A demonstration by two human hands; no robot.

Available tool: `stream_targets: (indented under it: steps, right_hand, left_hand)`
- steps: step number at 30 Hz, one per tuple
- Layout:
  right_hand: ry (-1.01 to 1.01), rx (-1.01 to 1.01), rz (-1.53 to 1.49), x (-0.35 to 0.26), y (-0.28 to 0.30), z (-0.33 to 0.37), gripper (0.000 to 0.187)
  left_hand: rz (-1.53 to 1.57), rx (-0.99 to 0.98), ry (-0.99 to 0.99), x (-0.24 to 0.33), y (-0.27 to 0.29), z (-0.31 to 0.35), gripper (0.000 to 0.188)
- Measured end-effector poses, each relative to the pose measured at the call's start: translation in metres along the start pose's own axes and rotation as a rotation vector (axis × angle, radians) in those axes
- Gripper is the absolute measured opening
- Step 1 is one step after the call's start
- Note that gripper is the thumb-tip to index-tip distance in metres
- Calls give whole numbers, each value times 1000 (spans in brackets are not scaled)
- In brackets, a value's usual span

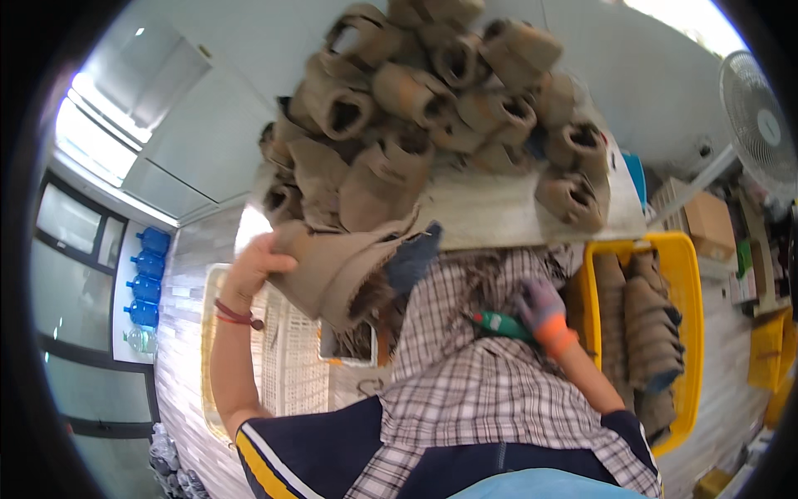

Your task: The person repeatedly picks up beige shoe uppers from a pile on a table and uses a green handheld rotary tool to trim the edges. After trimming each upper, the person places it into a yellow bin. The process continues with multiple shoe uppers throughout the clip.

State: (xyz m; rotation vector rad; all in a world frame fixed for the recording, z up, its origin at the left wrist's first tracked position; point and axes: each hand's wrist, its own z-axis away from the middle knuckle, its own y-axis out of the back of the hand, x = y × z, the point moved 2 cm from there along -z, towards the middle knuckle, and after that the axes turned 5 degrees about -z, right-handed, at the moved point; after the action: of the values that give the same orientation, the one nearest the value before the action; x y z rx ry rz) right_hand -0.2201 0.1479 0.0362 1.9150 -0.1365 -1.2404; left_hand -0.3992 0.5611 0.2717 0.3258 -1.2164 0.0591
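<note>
My left hand [259, 268] is closed on the edge of a tan boot upper [337, 270], lifted at the left of the table. The upper's open end shows a fuzzy brown lining, and a scrap of blue fabric [413, 259] shows beside it. My right hand [544, 306], in a grey-purple glove with an orange cuff, is closed around the rear of a green hand tool [501, 323]. That tool lies across my lap, over a plaid apron [465, 374] with brown fuzz on it. The gloved fingertips are partly blurred.
A large pile of tan boot uppers [411, 96] covers much of the white table [490, 212]. To the right, a yellow crate [688, 333] holds stacked uppers. Lower left are a cream basket [287, 358] and a small white bin [353, 360]. A white fan [761, 121] stands far right.
</note>
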Motion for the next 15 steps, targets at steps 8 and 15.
stream_targets:
  steps: [8, 15]
  right_hand:
    - [116, -340, 281, -16, 31, 59, 55]
    - [43, -412, 61, -36, 17, 42, 53]
  left_hand:
    - [-109, 509, -350, 34, 84, 73, 38]
    - [-702, 1218, -676, 70, 112, 7, 36]
